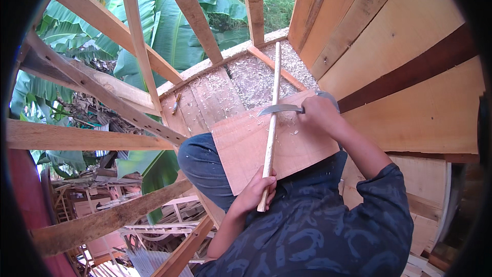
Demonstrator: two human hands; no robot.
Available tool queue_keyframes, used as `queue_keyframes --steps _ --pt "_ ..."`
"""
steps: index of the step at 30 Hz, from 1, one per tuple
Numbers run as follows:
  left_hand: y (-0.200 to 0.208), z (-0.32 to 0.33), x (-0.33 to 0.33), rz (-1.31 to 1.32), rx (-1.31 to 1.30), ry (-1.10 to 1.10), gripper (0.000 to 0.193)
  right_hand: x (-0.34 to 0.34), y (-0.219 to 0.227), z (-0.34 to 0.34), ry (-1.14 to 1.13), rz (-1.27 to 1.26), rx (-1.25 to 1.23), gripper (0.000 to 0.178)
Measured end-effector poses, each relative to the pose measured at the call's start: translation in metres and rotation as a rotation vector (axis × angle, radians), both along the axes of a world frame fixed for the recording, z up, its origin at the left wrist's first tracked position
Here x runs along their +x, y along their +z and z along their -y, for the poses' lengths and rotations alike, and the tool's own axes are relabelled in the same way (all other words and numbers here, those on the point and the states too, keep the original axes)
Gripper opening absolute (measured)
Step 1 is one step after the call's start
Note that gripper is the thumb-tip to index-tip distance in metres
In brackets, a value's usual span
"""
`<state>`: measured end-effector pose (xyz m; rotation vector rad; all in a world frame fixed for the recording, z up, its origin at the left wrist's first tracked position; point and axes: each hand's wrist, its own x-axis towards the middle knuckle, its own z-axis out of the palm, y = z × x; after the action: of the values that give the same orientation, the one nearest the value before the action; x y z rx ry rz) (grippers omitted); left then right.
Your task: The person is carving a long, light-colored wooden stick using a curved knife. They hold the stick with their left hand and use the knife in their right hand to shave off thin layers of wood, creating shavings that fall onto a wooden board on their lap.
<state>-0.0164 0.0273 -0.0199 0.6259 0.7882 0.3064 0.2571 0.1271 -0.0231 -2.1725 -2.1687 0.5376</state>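
Note:
A long pale wooden stick (274,102) slants across my lap, its far end over the shavings on the floor. My left hand (254,191) is closed round its near end, close to my belly. In my right hand (320,115) is a knife (281,109) with a curved blade, gripped by its handle, most of which the fingers hide. The blade lies across the stick around its middle, pointing left. Under both rests a flat wooden board (241,146) laid over my thighs, with a few shavings on it.
Curled shavings cover the plank floor (205,97) ahead. A reddish wooden strip (292,76) lies there, and a small slim orange-brown item (177,103) sits further left. Plank walls (394,46) rise on the right. Open wooden beams (97,136) stand to the left, with banana leaves (177,31) beyond.

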Motion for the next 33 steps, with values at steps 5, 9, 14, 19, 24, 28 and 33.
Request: queue_keyframes --steps 5,9,14,19,24,28,33 --pt "-0.007 0.0 0.0 0.033 -0.043 -0.026 0.03 0.015 -0.011 -0.026 -0.017 0.077 0.021 0.024" --pt "-0.005 -0.002 0.001 0.097 -0.116 0.023 0.032 0.021 -0.027 -0.053 -0.076 0.127 0.072 0.023" --pt "-0.008 0.001 -0.009 0.224 -0.248 0.078 0.033 0.037 -0.02 -0.093 -0.189 0.163 -0.045 0.036" --pt "-0.01 -0.001 -0.006 0.418 -0.467 0.155 0.034 0.035 -0.042 -0.106 -0.167 0.183 0.023 0.042" --pt "-0.006 -0.005 -0.014 0.412 -0.449 0.145 0.032 0.051 -0.062 -0.122 -0.269 0.08 0.038 0.023" --pt "0.01 -0.021 -0.039 0.301 -0.338 0.084 0.042 0.055 -0.068 -0.108 -0.288 -0.058 0.042 0.033" --pt "0.034 -0.042 -0.057 -0.084 0.038 0.028 0.051 0.069 -0.063 -0.099 -0.442 -0.382 -0.225 0.04"
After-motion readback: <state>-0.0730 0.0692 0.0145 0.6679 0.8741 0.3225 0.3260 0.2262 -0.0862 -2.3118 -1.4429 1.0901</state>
